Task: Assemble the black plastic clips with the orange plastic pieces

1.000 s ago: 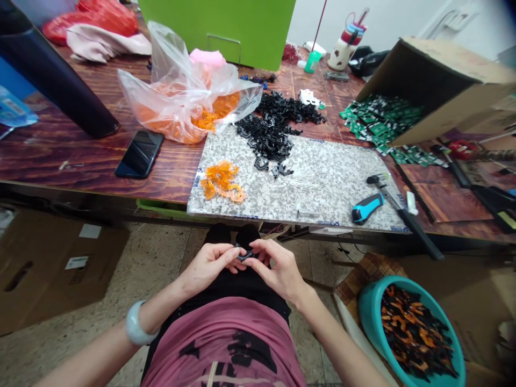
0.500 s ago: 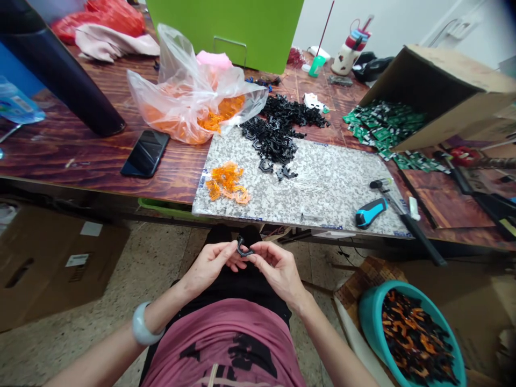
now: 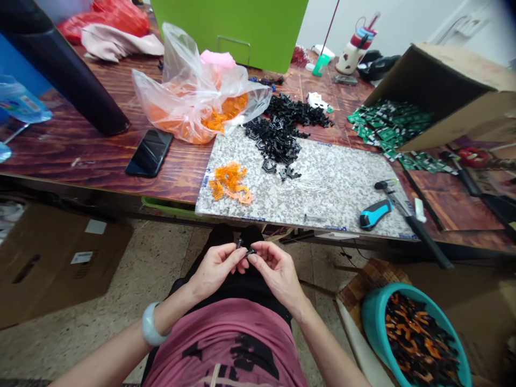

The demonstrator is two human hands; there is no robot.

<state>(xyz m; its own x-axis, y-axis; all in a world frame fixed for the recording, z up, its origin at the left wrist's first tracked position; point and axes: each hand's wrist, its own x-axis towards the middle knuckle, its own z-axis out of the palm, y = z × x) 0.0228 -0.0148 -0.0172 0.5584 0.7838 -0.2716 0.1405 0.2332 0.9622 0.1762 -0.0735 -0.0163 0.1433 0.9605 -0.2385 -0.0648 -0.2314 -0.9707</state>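
Above my lap, my left hand and my right hand meet, pinching a small black curved plastic part between them. Fingers and thumbs cover most of it; one dark end sticks up beside the left thumb. On the speckled board ahead lie a pile of black plastic parts, a small heap of orange translucent parts and several thin whitish pins. A blue-and-black handle and a small hammer rest at the board's right end.
An open plastic bag of orange parts and a phone lie at left, near a dark bottle. A cardboard box spills green circuit boards at right. Below it stands a teal bucket of black-and-orange pieces.
Both hands have drawn slightly closer together and the black part has turned, so less of its curve shows between the fingers. The whole view has shifted a little.
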